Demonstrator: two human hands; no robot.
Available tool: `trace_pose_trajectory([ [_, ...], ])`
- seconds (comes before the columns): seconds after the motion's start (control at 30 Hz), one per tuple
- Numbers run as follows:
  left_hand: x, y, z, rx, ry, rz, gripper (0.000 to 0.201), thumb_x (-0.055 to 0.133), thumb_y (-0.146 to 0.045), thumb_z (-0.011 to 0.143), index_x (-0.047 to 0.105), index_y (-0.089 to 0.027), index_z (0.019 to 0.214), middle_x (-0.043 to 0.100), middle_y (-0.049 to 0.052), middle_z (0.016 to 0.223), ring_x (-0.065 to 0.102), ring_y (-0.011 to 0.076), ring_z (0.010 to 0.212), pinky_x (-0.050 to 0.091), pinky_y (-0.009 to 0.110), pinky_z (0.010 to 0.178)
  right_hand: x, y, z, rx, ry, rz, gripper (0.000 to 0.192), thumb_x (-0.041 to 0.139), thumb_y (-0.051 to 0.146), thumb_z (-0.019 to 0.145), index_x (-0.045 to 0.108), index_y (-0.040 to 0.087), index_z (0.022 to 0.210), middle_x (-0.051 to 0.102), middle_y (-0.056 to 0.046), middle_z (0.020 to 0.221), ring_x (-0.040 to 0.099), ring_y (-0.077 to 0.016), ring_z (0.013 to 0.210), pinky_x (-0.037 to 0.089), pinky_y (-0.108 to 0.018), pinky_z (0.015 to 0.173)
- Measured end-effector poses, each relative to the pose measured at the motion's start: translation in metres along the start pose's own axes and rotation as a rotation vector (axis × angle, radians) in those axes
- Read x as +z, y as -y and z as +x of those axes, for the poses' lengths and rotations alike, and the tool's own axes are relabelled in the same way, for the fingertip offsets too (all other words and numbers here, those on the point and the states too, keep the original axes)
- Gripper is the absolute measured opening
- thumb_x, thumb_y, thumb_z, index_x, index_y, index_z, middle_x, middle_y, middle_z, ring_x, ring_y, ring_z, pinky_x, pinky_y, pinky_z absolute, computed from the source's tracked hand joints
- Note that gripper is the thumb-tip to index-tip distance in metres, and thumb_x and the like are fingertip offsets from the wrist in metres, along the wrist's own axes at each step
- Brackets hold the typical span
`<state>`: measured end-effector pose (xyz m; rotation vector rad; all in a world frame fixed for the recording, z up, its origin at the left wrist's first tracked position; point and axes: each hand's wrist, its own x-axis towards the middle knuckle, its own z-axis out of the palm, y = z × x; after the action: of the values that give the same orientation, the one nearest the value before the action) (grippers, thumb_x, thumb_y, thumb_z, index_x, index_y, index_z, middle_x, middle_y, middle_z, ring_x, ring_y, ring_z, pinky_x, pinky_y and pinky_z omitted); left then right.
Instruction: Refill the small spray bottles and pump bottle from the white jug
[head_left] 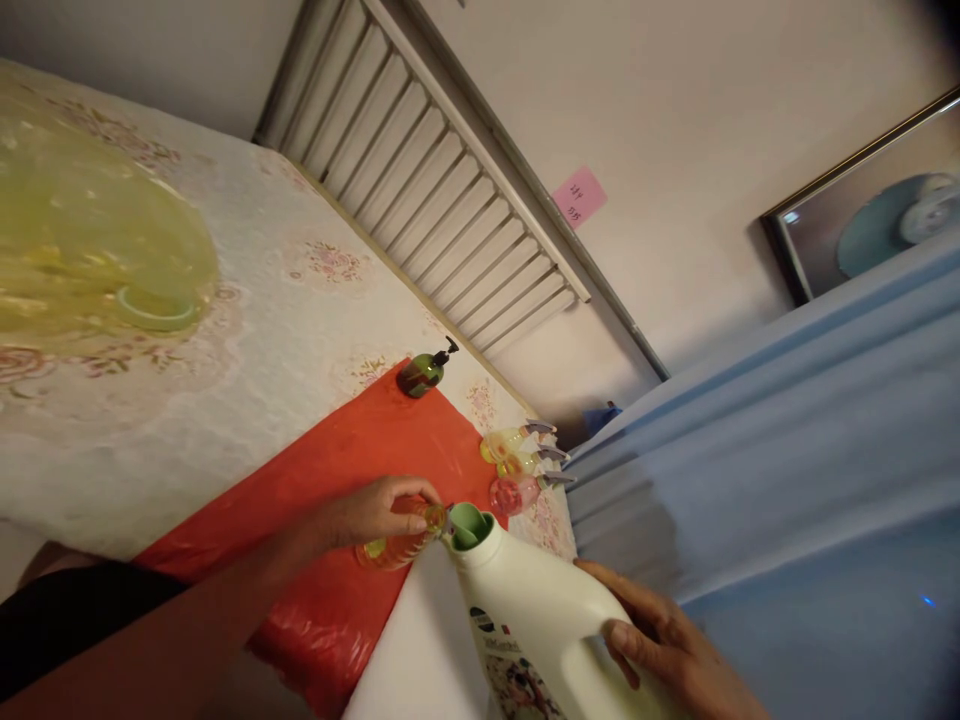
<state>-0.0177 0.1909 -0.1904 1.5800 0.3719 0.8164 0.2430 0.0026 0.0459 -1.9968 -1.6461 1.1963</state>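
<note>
My left hand (379, 512) closes its fingers around the neck of a small clear plastic bottle (384, 553), which looks orange over the red sheet. My right hand (664, 635) grips the handle of a large cream-white jug (536, 590) with a printed label. The jug is tilted, its green-lined mouth right beside the small bottle's opening. Whether the two rims touch, and whether liquid is flowing, I cannot tell. Beneath the small bottle lies a shiny red plastic sheet (330, 455) on a flowered tablecloth (277, 340).
A dark green pump bottle (421, 376) stands at the red sheet's far corner. Several spray bottles (514, 493), yellow and pink, stand close together to its right. A yellow plastic bag (97, 230) lies at left. A white radiator (427, 160) and a blue curtain (750, 430) border the table.
</note>
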Motion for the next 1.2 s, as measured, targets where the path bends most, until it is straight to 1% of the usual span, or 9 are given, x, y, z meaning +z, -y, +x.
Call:
trace_pose_trajectory([
  [0.2,0.001,0.004,0.002,0.026,-0.012,0.005,0.028,0.064,-0.028,0.079,0.066,-0.023,0.106,0.07,0.001,0.107,0.062,0.0245,0.104,0.047,0.032,0.091,-0.002,0.005,0.004,0.027,0.007,-0.086,0.061,0.063,0.058,0.083,0.057,0.026,0.135,0.061,-0.004,0.097,0.046,-0.0121,0.065,0.038,-0.021,0.052],
  [0.33,0.002,0.004,0.001,0.016,-0.019,0.0,0.027,0.064,-0.03,0.079,0.066,-0.024,0.105,0.071,0.0,0.106,0.063,0.0246,0.104,0.048,0.032,0.09,-0.002,0.01,0.009,0.023,0.01,-0.107,0.06,0.063,0.057,0.083,0.058,0.025,0.134,0.061,-0.003,0.093,0.047,-0.0117,0.065,0.038,-0.02,0.05],
  [0.47,0.002,0.003,0.0,0.009,-0.029,0.013,0.028,0.064,-0.03,0.079,0.066,-0.024,0.106,0.071,0.0,0.108,0.063,0.0246,0.105,0.047,0.032,0.092,-0.003,0.013,0.012,0.02,0.021,-0.135,0.059,0.062,0.055,0.085,0.058,0.025,0.135,0.062,-0.004,0.093,0.049,-0.0122,0.066,0.039,-0.019,0.05],
  [0.63,0.002,0.003,0.001,0.002,-0.007,0.013,0.028,0.064,-0.03,0.08,0.065,-0.023,0.107,0.07,0.001,0.107,0.063,0.0245,0.105,0.047,0.033,0.092,-0.007,0.014,0.013,0.036,0.014,-0.174,0.061,0.062,0.057,0.084,0.056,0.024,0.136,0.063,-0.005,0.095,0.049,-0.0119,0.065,0.039,-0.02,0.05],
  [0.8,0.002,0.002,0.001,0.006,-0.005,0.022,0.029,0.064,-0.03,0.079,0.065,-0.023,0.107,0.07,0.001,0.107,0.062,0.0248,0.104,0.047,0.033,0.092,-0.007,0.021,0.014,0.038,0.022,-0.205,0.064,0.061,0.058,0.084,0.056,0.021,0.136,0.061,-0.003,0.086,0.047,-0.0122,0.062,0.039,-0.02,0.049],
  [1.03,0.003,0.001,0.001,0.006,-0.017,0.022,0.028,0.064,-0.029,0.077,0.066,-0.023,0.105,0.07,0.001,0.105,0.063,0.0245,0.103,0.048,0.033,0.09,-0.006,0.035,0.015,0.033,0.036,-0.248,0.063,0.059,0.058,0.085,0.056,0.021,0.137,0.062,-0.004,0.085,0.047,-0.0127,0.062,0.039,-0.021,0.049],
  [1.13,0.003,0.0,0.0,0.002,-0.01,0.02,0.029,0.065,-0.028,0.077,0.066,-0.022,0.105,0.071,0.001,0.104,0.063,0.0247,0.103,0.047,0.032,0.09,-0.007,0.038,0.016,0.03,0.046,-0.261,0.063,0.058,0.057,0.086,0.055,0.021,0.138,0.062,-0.005,0.089,0.048,-0.0134,0.065,0.039,-0.021,0.05],
  [1.2,0.002,-0.002,0.0,0.002,-0.008,0.016,0.029,0.065,-0.028,0.077,0.066,-0.022,0.105,0.07,0.001,0.104,0.063,0.0244,0.102,0.048,0.031,0.089,-0.008,0.039,0.015,0.032,0.043,-0.268,0.063,0.058,0.056,0.086,0.054,0.021,0.138,0.062,-0.004,0.086,0.047,-0.0134,0.065,0.038,-0.021,0.049],
])
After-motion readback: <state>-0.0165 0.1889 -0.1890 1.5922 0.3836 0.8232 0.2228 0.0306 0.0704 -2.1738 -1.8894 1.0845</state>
